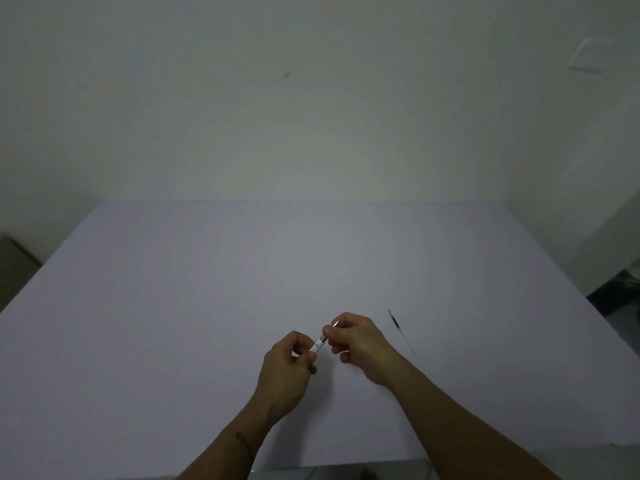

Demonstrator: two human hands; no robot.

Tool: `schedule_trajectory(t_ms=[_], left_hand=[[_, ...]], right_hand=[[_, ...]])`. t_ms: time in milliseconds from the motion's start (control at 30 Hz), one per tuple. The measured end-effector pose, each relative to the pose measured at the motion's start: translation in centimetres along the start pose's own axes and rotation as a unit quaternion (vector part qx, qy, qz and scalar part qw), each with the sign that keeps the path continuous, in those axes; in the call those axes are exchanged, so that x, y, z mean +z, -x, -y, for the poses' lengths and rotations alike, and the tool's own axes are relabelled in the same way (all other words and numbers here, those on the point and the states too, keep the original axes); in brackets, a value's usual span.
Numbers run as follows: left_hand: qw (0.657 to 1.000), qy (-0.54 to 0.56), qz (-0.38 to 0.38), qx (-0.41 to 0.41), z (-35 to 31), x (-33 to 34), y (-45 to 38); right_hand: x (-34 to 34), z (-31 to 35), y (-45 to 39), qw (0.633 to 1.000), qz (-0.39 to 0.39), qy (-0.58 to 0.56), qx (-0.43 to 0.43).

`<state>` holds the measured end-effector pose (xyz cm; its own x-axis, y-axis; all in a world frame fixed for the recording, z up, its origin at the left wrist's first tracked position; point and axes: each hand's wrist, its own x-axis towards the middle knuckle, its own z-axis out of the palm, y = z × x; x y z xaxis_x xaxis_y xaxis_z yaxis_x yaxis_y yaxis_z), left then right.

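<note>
far on the left, past the table edge, there is a brown thing [14, 258]. i cannot tell what it is. the big pale purple table [173, 306] fills most of what i see, and a white wall [311, 133] stands behind it.

my left hand [291, 363] is near the front middle of the table. its fingers and thumb are curled round the low end of a small white pen [319, 344]. the pen is up in the air between my two hands, just over the table. my fingers hide a lot of it, so only a short white and silver bit shows in the gap.

the pen is long and thin. it slants from low on the left to high on the right. a thin shiny tip pokes out past my right fingers and points up, to the right and away from me.

my right hand [360, 344] pinches the high end of the pen with bent fingers.

just to the right of that hand, a thin ink stick [400, 330] lies flat on the table, not touching anything. it is dark at the far end, yellow in the middle and clear at the near end.

at the far right edge there is some dark stuff [620, 289] lower than the table.
</note>
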<state>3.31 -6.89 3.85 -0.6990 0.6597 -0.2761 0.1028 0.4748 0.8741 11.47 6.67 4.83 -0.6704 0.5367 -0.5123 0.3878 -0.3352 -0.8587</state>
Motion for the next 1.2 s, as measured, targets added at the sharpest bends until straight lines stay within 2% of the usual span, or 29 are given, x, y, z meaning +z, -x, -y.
schedule_trajectory(t_ms=[67,133,367,500,700,867,1000,1200], left_hand=[[1.0,0.003,-0.002,0.0,-0.1,0.0,-0.1],[1.0,0.005,-0.006,-0.001,-0.2,0.0,-0.2],[1.0,0.006,0.014,-0.005,-0.1,0.2,-0.5],[1.0,0.014,0.007,-0.008,-0.5,0.0,-1.0],[1.0,0.024,0.015,0.002,-1.0,-0.2,-1.4],[1.0,0.024,0.013,0.003,-1.2,-0.5,-1.8],[1.0,0.019,0.018,0.006,-1.4,-0.6,-2.0],[1.0,0.026,0.017,0.001,-1.4,-1.1,-2.1]], right_hand=[[-0.3,0.0,-0.1,0.997,0.038,-0.061,0.006],[-0.6,0.0,-0.1,0.996,0.056,-0.068,0.002],[-0.6,-0.1,-0.5,0.999,0.021,0.018,-0.016],[-0.9,0.4,-0.5,0.998,0.051,-0.021,-0.013],[-0.6,0.5,-1.1,0.999,0.006,0.022,-0.029],[-0.6,1.1,-1.1,0.998,0.035,-0.053,-0.021],[-0.4,1.5,-1.2,1.0,0.007,0.008,-0.019],[-0.8,1.8,-1.1,0.997,0.063,-0.046,0.0]])
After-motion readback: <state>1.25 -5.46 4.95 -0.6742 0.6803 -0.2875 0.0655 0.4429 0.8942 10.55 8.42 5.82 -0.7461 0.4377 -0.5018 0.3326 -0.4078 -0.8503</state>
